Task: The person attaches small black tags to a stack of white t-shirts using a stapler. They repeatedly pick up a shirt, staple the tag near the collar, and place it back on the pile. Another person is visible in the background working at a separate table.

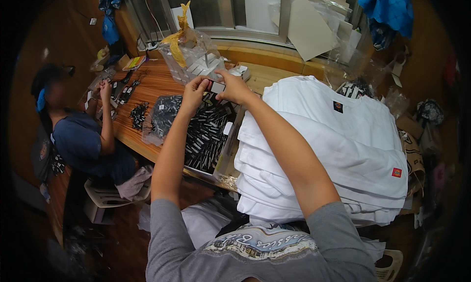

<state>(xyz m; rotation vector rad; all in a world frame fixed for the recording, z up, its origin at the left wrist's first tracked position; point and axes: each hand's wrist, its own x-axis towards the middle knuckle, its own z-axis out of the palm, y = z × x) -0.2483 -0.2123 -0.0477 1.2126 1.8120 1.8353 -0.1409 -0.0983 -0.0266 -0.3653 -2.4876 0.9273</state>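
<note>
Grey shirt (pixel 260 267) nearest, white shirts (pixel 319 147) stacked right; ahead, left hand (pixel 194 91) and right hand (pixel 235 88) pinch one small tag (pixel 216 87) between them, near loose black tags (pixel 205 137); a slackened pinch could drop it among lookalikes.

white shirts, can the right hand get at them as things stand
Probably yes: the white shirts are stacked just beside the right hand, with nothing visible blocking the way. It is pinching a small tag along with the left hand, so it might need to let go first.
</note>
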